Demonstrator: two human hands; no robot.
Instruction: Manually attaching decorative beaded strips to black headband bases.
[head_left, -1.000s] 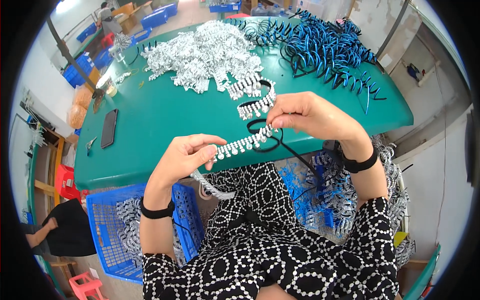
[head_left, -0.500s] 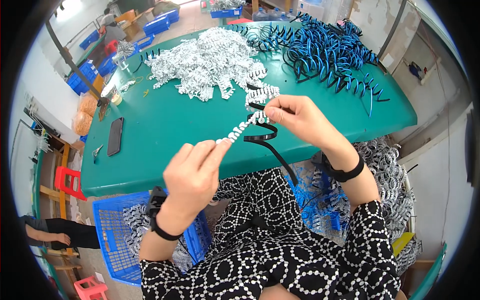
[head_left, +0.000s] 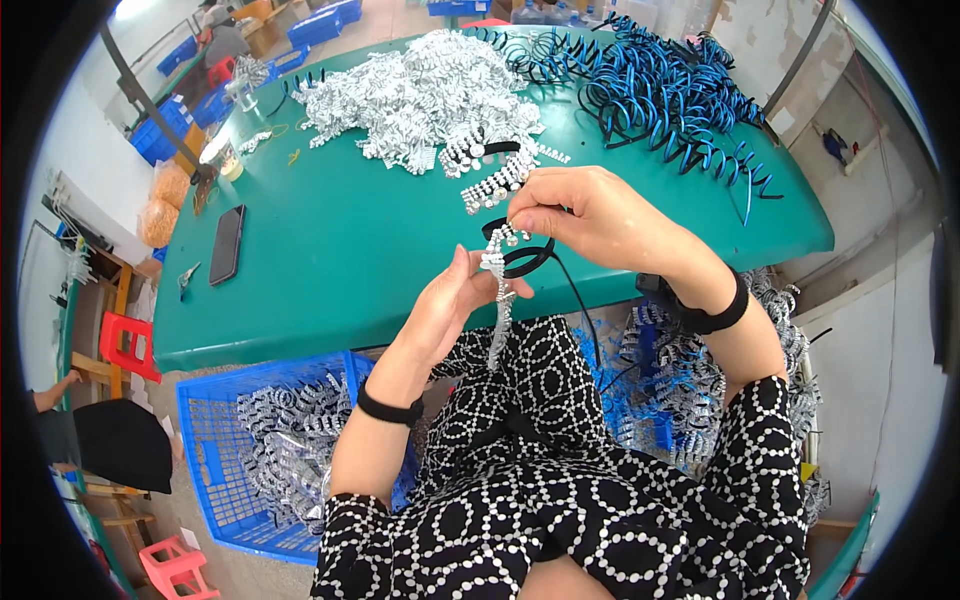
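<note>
A coiled black strip [head_left: 535, 262] carries rows of small white and silver pieces [head_left: 490, 188], and it hangs in loops over the table's near edge. My right hand [head_left: 590, 215] pinches this strip between thumb and fingertips. Below the pinch, a chain of small white pieces [head_left: 499, 310] dangles down in front of my lap. My left hand [head_left: 450, 305] is beside that chain, its thumb raised and its fingers stretched out behind it. The left hand's fingers are apart and do not close on the chain.
On the green table [head_left: 330, 250] are a white heap of small pieces [head_left: 425, 95], blue-and-black coils [head_left: 660, 90], a phone [head_left: 228, 245], small scissors [head_left: 187, 280] and a cup [head_left: 222, 157]. A blue basket [head_left: 215, 480] of finished-looking coils stands at lower left. Another person [head_left: 110, 440] is at left.
My left hand has let go of the white chain's end, turned palm up and dropped lower. The chain, stretched out before, now hangs down. My right hand has shifted slightly left, still pinching.
</note>
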